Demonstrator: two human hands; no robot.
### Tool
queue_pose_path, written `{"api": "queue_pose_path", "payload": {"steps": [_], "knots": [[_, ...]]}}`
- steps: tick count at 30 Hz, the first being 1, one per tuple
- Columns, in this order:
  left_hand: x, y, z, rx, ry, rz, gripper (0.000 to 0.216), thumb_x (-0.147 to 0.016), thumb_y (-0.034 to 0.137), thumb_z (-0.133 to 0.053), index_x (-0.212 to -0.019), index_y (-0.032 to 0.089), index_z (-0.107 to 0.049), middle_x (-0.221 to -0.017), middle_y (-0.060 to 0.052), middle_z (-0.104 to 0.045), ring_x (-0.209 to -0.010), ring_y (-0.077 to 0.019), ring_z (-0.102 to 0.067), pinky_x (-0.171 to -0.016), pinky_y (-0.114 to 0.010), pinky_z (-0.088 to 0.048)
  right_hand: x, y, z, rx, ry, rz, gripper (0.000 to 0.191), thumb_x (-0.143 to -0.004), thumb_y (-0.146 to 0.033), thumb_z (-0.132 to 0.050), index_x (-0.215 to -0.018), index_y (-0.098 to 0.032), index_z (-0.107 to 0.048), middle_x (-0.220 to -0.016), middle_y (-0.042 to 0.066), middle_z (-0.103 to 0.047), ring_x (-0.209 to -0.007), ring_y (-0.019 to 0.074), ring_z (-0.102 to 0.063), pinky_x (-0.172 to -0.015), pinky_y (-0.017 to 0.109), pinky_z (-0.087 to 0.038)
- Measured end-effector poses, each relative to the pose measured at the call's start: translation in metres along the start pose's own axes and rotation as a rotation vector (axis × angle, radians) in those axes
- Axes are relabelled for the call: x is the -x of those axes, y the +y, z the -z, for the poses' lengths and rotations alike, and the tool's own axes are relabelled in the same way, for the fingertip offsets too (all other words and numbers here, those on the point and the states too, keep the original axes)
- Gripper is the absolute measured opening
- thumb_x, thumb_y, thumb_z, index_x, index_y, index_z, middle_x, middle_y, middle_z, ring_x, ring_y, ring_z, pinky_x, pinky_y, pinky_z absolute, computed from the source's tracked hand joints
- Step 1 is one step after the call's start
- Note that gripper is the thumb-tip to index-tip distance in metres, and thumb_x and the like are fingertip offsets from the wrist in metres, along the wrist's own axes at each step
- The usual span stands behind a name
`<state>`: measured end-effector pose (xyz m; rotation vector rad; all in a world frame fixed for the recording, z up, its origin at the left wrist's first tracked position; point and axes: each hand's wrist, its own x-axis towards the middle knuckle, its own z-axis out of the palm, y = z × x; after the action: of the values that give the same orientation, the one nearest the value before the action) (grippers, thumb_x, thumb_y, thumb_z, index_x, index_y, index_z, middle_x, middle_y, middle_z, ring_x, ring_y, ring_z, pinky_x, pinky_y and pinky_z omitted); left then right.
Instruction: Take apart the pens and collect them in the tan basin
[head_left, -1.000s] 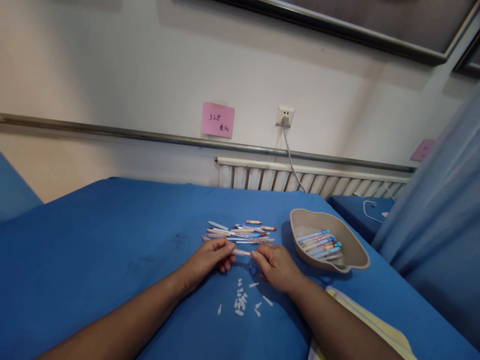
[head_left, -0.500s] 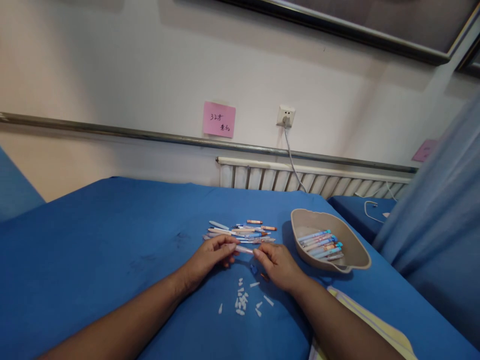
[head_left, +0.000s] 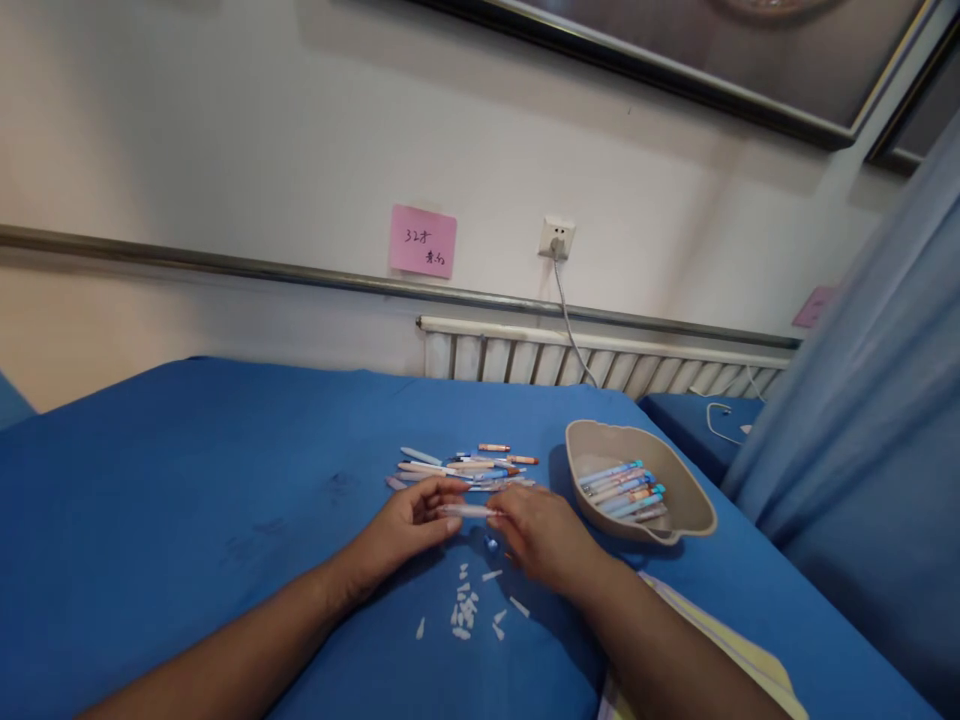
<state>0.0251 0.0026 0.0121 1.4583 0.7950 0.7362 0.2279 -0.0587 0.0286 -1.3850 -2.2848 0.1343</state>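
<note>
Between my hands lies a pale pink pen (head_left: 471, 511), held level above the blue cover. My left hand (head_left: 409, 522) closes thumb and fingers around its left end. At the other end, my right hand (head_left: 544, 530) pinches the pen with the fingertips partly hidden. Just beyond the hands, several pens and pen parts (head_left: 469, 467) lie in a loose pile. Small white tapered pieces (head_left: 465, 605) are scattered on the near side. A small blue piece (head_left: 491, 543) sits below the right fingers, with an orange bit partly hidden beside it.
A beige basin (head_left: 679, 500) with several pens in it stands on the right of the blue-covered bed (head_left: 187, 480). A yellow striped cloth (head_left: 720, 640) lies under my right forearm. A blue curtain (head_left: 870, 400) hangs at the right; a radiator (head_left: 525, 355) runs behind.
My right hand has turned over the pen's end, its knuckles now facing up. The left fingers have shifted along the pen. The whole view has moved slightly.
</note>
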Motion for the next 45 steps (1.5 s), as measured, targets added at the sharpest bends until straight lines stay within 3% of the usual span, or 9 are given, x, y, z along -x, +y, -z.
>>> {"api": "queue_pose_path", "payload": {"steps": [5,8,13,17,25,30,37,41,45], "knots": [[-0.004,-0.002,0.004,-0.034,0.031,0.051,0.039,-0.068,0.036,-0.069,-0.099,0.015,-0.058,-0.078,-0.002,-0.063,-0.061,-0.0123,-0.056,-0.055,-0.023,-0.044,0.005,0.024,0.060,0.282,0.198,-0.171,0.026,-0.091,-0.019,-0.038,-0.105,-0.022,-0.059,-0.098,0.006,-0.065,-0.093,0.0187,-0.055,-0.085,0.032,-0.032],[-0.005,-0.002,0.004,-0.052,0.028,0.082,0.035,-0.068,0.036,-0.068,-0.094,0.015,-0.060,-0.070,0.000,-0.062,-0.058,-0.0116,-0.055,-0.054,-0.023,-0.044,0.017,0.061,0.085,0.441,0.226,-0.466,0.030,-0.085,-0.011,-0.041,-0.104,-0.022,-0.061,-0.100,0.007,-0.065,-0.093,0.0207,-0.054,-0.085,0.035,-0.030],[-0.007,-0.004,0.005,-0.035,0.025,0.099,0.033,-0.067,0.034,-0.069,-0.092,0.015,-0.060,-0.070,0.000,-0.062,-0.057,-0.0108,-0.055,-0.054,-0.022,-0.043,0.035,0.111,0.076,0.520,-0.123,-0.741,0.029,-0.069,-0.007,-0.054,-0.088,-0.025,-0.067,-0.100,0.009,-0.065,-0.102,0.0273,-0.051,-0.085,0.044,-0.026],[-0.007,-0.006,0.007,-0.043,0.014,0.107,0.031,-0.067,0.035,-0.069,-0.090,0.015,-0.061,-0.070,0.000,-0.064,-0.057,-0.0108,-0.055,-0.054,-0.022,-0.043,0.038,0.121,0.062,0.485,-0.243,-0.733,0.028,-0.068,-0.011,-0.056,-0.087,-0.028,-0.069,-0.102,0.008,-0.065,-0.099,0.0257,-0.053,-0.083,0.043,-0.026],[-0.006,-0.004,0.007,0.001,0.047,0.078,0.033,-0.064,0.036,-0.071,-0.088,0.015,-0.061,-0.071,-0.001,-0.064,-0.055,-0.0100,-0.054,-0.051,-0.022,-0.043,0.036,0.121,0.057,0.503,-0.184,-0.708,0.028,-0.075,-0.010,-0.048,-0.090,-0.024,-0.068,-0.104,0.010,-0.064,-0.102,0.0257,-0.053,-0.083,0.041,-0.029],[-0.008,0.000,0.022,0.022,0.288,-0.037,0.033,-0.065,0.036,-0.069,-0.088,0.014,-0.062,-0.069,-0.001,-0.063,-0.053,-0.0098,-0.053,-0.050,-0.021,-0.042,0.036,0.121,0.056,0.487,-0.217,-0.748,0.033,-0.079,-0.010,-0.041,-0.100,-0.022,-0.064,-0.101,0.011,-0.065,-0.093,0.0257,-0.059,-0.075,0.037,-0.035],[-0.020,-0.005,0.057,-0.104,0.688,-0.211,0.039,-0.063,0.044,-0.066,-0.087,0.014,-0.059,-0.069,-0.001,-0.062,-0.053,-0.0108,-0.053,-0.050,-0.021,-0.044,0.020,0.067,0.072,0.369,0.242,-0.555,0.031,-0.080,-0.012,-0.039,-0.102,-0.017,-0.060,-0.102,0.010,-0.063,-0.093,0.0214,-0.058,-0.081,0.030,-0.037],[-0.025,-0.017,0.062,-0.198,0.665,-0.183,0.038,-0.068,0.045,-0.060,-0.089,0.014,-0.060,-0.071,-0.003,-0.064,-0.057,-0.0138,-0.058,-0.054,-0.024,-0.047,0.012,0.027,0.042,0.092,0.222,-0.385,0.025,-0.082,-0.015,-0.039,-0.093,-0.022,-0.060,-0.090,0.004,-0.065,-0.083,0.0182,-0.059,-0.075,0.027,-0.040],[-0.028,-0.024,0.057,-0.311,0.557,-0.189,0.033,-0.067,0.038,-0.061,-0.091,0.016,-0.065,-0.089,-0.007,-0.068,-0.085,-0.0225,-0.062,-0.079,-0.035,-0.048,0.007,0.019,-0.006,0.061,0.103,-0.306,0.032,-0.083,-0.014,-0.039,-0.108,-0.019,-0.057,-0.110,0.009,-0.060,-0.101,0.0206,-0.055,-0.088,0.030,-0.038]]}}
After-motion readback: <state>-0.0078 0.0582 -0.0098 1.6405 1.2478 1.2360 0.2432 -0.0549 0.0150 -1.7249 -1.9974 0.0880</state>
